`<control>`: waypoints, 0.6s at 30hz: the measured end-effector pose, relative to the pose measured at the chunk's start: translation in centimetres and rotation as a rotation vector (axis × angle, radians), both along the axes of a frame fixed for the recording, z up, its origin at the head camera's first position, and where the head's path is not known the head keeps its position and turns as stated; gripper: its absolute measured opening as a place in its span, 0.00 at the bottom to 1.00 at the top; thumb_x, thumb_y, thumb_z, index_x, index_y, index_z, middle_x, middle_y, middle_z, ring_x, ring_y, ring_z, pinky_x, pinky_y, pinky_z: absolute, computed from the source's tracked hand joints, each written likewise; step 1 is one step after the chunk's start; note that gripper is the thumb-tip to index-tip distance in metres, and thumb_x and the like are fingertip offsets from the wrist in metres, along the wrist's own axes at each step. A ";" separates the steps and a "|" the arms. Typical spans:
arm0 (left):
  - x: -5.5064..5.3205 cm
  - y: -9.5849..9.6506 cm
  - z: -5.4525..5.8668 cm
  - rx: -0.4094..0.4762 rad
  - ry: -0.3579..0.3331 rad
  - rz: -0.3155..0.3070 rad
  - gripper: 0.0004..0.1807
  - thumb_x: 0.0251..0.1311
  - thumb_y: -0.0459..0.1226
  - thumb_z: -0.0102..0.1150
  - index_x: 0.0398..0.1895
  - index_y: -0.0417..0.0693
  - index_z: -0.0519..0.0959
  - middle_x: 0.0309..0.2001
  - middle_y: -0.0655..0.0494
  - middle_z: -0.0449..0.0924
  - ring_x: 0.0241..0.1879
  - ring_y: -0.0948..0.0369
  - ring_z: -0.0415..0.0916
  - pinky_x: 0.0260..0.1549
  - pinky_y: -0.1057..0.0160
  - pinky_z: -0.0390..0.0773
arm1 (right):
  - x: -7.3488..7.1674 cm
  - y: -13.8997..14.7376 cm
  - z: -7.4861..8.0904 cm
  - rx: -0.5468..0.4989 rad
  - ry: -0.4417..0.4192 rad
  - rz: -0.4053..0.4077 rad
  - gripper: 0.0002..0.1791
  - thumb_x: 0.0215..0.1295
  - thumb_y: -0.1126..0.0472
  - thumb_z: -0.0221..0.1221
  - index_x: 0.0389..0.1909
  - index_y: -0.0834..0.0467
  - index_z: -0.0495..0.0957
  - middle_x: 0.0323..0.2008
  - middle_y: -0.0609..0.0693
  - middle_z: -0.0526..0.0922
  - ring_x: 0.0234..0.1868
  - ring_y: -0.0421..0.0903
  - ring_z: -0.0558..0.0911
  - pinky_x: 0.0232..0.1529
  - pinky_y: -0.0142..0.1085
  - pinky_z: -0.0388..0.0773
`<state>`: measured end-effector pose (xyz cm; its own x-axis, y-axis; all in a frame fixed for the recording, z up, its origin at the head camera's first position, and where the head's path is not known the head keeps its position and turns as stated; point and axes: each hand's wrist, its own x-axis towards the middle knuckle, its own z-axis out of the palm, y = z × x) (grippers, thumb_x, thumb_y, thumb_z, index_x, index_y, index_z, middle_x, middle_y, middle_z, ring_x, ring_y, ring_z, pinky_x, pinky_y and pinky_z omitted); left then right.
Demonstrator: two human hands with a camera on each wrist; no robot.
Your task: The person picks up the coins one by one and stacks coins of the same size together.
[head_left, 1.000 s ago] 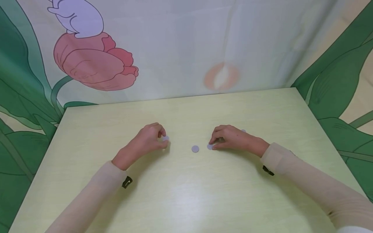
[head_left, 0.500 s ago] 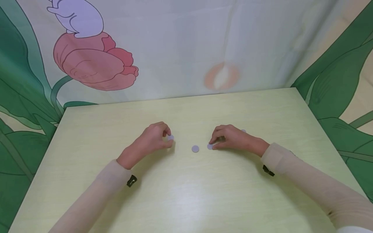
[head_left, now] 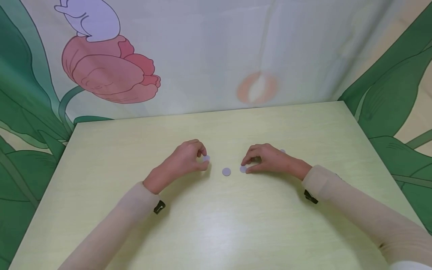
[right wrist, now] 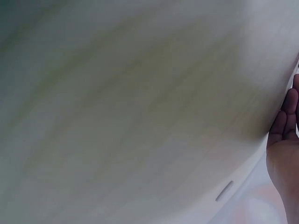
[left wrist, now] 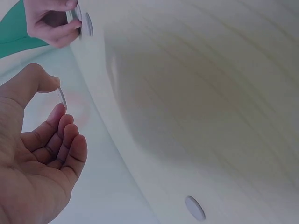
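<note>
My left hand (head_left: 187, 157) pinches a thin pale round disc (head_left: 206, 158) between thumb and forefinger, over the table; in the left wrist view the disc (left wrist: 62, 96) stands edge-on above the tabletop, with the other fingers loosely curled. To the right, my right hand (head_left: 264, 159) grips another pale disc (head_left: 243, 170) low at the table with thumb and fingertips. Between the hands a loose disc (head_left: 226, 171) lies flat. One more disc (head_left: 282, 151) lies partly hidden behind my right wrist. A further disc (left wrist: 195, 208) shows low in the left wrist view.
The pale wooden table (head_left: 216, 232) reaches back to a white curtain (head_left: 202, 56) printed with a pink flower. Green leaf-printed cloth (head_left: 398, 86) hangs along both sides. A dark clip-like piece (head_left: 159, 207) is at the left cuff and another (head_left: 311, 197) at the right.
My left hand has moved steadily right with its disc, closer to the loose disc in the middle. My right hand has stayed in place on its disc.
</note>
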<state>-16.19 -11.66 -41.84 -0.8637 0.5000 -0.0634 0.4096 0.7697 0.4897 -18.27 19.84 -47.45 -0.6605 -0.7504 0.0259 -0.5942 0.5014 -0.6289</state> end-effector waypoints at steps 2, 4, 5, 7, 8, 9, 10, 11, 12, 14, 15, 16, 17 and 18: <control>0.0 0.4 0.1 0.005 0.004 -0.015 0.10 0.56 0.38 0.66 0.36 0.41 0.80 0.34 0.51 0.75 0.35 0.56 0.70 0.37 0.61 0.73 | 0.1 -0.1 0.0 -0.014 -0.016 -0.016 0.12 0.59 0.56 0.74 0.45 0.49 0.88 0.42 0.40 0.83 0.44 0.38 0.80 0.49 0.35 0.78; 0.1 0.8 0.1 0.014 0.007 -0.030 0.09 0.56 0.37 0.66 0.36 0.41 0.81 0.34 0.50 0.75 0.35 0.56 0.70 0.36 0.61 0.73 | 0.2 -0.1 0.1 -0.029 -0.037 -0.035 0.12 0.58 0.57 0.74 0.44 0.49 0.89 0.41 0.40 0.83 0.44 0.38 0.81 0.49 0.35 0.78; 0.1 1.0 0.1 0.018 0.007 -0.038 0.09 0.56 0.37 0.66 0.36 0.41 0.81 0.34 0.50 0.75 0.35 0.56 0.70 0.36 0.62 0.73 | 0.2 -0.1 0.1 -0.036 -0.044 -0.041 0.11 0.58 0.58 0.74 0.43 0.49 0.89 0.41 0.40 0.84 0.43 0.38 0.81 0.49 0.35 0.78; 0.1 1.3 0.1 0.019 0.013 -0.054 0.09 0.56 0.37 0.65 0.36 0.41 0.81 0.34 0.50 0.75 0.35 0.57 0.70 0.36 0.62 0.73 | 0.2 -0.1 0.1 -0.051 -0.047 -0.044 0.11 0.58 0.58 0.74 0.43 0.49 0.89 0.41 0.40 0.84 0.43 0.38 0.81 0.49 0.36 0.78; 0.1 1.5 0.1 0.017 0.017 -0.062 0.09 0.56 0.37 0.65 0.36 0.40 0.81 0.34 0.51 0.75 0.35 0.57 0.70 0.37 0.62 0.73 | 0.2 -0.1 0.0 -0.054 -0.046 -0.043 0.11 0.58 0.58 0.74 0.43 0.49 0.89 0.41 0.40 0.84 0.43 0.38 0.82 0.49 0.35 0.78; 0.1 1.7 0.1 0.014 0.022 -0.069 0.09 0.56 0.37 0.65 0.36 0.40 0.81 0.34 0.51 0.75 0.35 0.57 0.71 0.37 0.62 0.73 | 0.2 -0.1 0.0 -0.056 -0.039 -0.040 0.11 0.58 0.58 0.74 0.43 0.49 0.90 0.40 0.40 0.84 0.43 0.38 0.82 0.48 0.35 0.78; 0.1 1.9 0.1 0.011 0.026 -0.077 0.09 0.56 0.37 0.66 0.36 0.40 0.81 0.33 0.52 0.74 0.35 0.57 0.71 0.37 0.62 0.74 | 0.1 -0.1 -0.1 -0.055 -0.032 -0.038 0.11 0.58 0.58 0.74 0.42 0.49 0.90 0.40 0.40 0.84 0.43 0.38 0.82 0.48 0.35 0.78; 0.1 2.0 0.1 0.009 0.030 -0.085 0.09 0.56 0.37 0.66 0.36 0.40 0.81 0.33 0.53 0.74 0.35 0.57 0.71 0.37 0.62 0.74 | 0.2 -0.1 -0.1 -0.055 -0.026 -0.036 0.11 0.58 0.58 0.74 0.42 0.49 0.90 0.40 0.40 0.84 0.43 0.38 0.82 0.48 0.35 0.78; 0.0 2.2 0.1 0.008 0.034 -0.092 0.09 0.56 0.37 0.66 0.36 0.40 0.81 0.33 0.53 0.74 0.35 0.57 0.71 0.37 0.62 0.74 | 0.2 -0.1 0.0 -0.055 -0.021 -0.035 0.11 0.58 0.58 0.74 0.42 0.49 0.90 0.40 0.40 0.84 0.43 0.38 0.82 0.48 0.36 0.78; 0.0 2.5 0.0 0.012 0.036 -0.106 0.09 0.56 0.37 0.66 0.36 0.40 0.81 0.33 0.54 0.74 0.35 0.57 0.71 0.37 0.63 0.74 | 0.2 -0.2 0.0 -0.051 -0.020 -0.039 0.11 0.58 0.58 0.74 0.42 0.49 0.90 0.40 0.40 0.84 0.43 0.38 0.82 0.49 0.36 0.78; 0.0 2.6 0.0 0.016 0.034 -0.110 0.09 0.56 0.37 0.66 0.37 0.40 0.81 0.33 0.53 0.74 0.35 0.57 0.71 0.36 0.63 0.74 | 0.2 -0.2 0.1 -0.051 -0.020 -0.039 0.11 0.58 0.58 0.74 0.42 0.49 0.90 0.40 0.41 0.84 0.43 0.39 0.82 0.49 0.37 0.79; 0.0 2.7 0.0 0.021 0.034 -0.117 0.09 0.56 0.36 0.66 0.37 0.40 0.81 0.33 0.53 0.74 0.35 0.57 0.71 0.36 0.63 0.74 | 0.3 -0.2 0.2 -0.049 -0.023 -0.040 0.11 0.58 0.58 0.74 0.42 0.49 0.90 0.40 0.41 0.84 0.43 0.39 0.82 0.49 0.37 0.79; 0.1 2.8 0.0 0.027 0.035 -0.124 0.09 0.56 0.36 0.66 0.37 0.40 0.81 0.33 0.53 0.74 0.35 0.57 0.71 0.36 0.63 0.73 | 0.3 -0.2 0.2 -0.048 -0.025 -0.040 0.11 0.58 0.58 0.74 0.42 0.49 0.90 0.40 0.41 0.84 0.43 0.39 0.83 0.49 0.38 0.79; 0.1 2.9 0.0 0.034 0.035 -0.130 0.09 0.56 0.36 0.66 0.37 0.39 0.81 0.33 0.52 0.74 0.35 0.57 0.70 0.36 0.64 0.73 | 0.3 -0.3 0.2 -0.047 -0.026 -0.040 0.11 0.58 0.58 0.74 0.42 0.49 0.90 0.40 0.41 0.84 0.43 0.39 0.82 0.49 0.38 0.79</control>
